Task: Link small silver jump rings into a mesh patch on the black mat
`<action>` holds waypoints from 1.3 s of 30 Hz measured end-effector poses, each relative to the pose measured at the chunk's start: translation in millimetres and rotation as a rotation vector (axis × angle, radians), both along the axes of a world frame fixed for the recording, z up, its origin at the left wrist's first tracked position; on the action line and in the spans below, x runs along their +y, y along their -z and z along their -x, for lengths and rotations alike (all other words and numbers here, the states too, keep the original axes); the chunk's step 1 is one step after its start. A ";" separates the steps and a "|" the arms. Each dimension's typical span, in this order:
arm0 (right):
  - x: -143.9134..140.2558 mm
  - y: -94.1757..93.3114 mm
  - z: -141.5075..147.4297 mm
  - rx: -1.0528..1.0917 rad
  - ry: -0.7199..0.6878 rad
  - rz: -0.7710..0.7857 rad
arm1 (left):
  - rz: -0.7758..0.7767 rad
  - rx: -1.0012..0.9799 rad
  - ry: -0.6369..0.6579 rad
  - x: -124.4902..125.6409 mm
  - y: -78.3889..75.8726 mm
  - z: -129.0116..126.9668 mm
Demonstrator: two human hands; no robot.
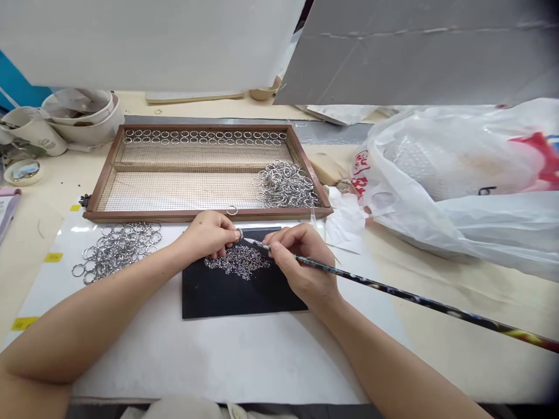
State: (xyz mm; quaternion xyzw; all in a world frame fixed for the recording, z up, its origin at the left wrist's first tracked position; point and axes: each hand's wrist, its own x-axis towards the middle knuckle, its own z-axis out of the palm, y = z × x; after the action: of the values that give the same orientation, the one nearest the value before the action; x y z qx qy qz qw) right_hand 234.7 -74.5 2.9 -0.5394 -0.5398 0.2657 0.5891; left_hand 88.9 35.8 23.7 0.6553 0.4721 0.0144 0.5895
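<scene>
We look down at our two forearms reaching in from the near edge of the table [437, 349], over a white sheet. Our hands sit close together, almost touching, above a black mat [227, 294] near the middle. The left hand [208, 234] pinches a small metal ring [240, 233] between its fingertips. The right hand [302, 261] is closed like a pen grip on a long thin brush [414, 299], whose tip meets the ring. Just under both hands, a pile of tiny beads [238, 260] lies on the far part of the mat.

To do this well, we judge the ring should be held steady and the brush tip moved in small, light touches, with both wrists resting on the table.

Left of the mat is a loose heap of rings [116, 247]. Behind the hands stands a wooden mesh tray [131, 158], with a neat row of rings along its far edge, a heap in its near right corner and one ring on its near rim. To the right lies a plastic bag [463, 174]. Bowls [85, 119] sit at the far left corner.
</scene>
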 end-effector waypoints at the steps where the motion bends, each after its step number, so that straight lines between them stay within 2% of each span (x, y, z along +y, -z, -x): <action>1: 0.2 0.0 0.3 -0.008 0.002 0.003 | 0.001 -0.001 0.001 0.2 -0.1 -0.1; 18: 1.3 -2.1 1.5 -0.045 0.020 0.037 | 0.004 -0.055 -0.028 0.3 4.1 0.4; 39: 0.1 -1.1 -2.4 -0.032 0.029 0.037 | -0.031 -0.047 -0.031 -0.9 1.8 2.9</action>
State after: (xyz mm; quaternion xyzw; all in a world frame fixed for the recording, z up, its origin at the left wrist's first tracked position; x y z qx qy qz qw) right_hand 237.1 -74.4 4.0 -0.5621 -0.5362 0.2587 0.5741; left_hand 86.0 34.9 21.8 0.6566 0.4677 0.0462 0.5899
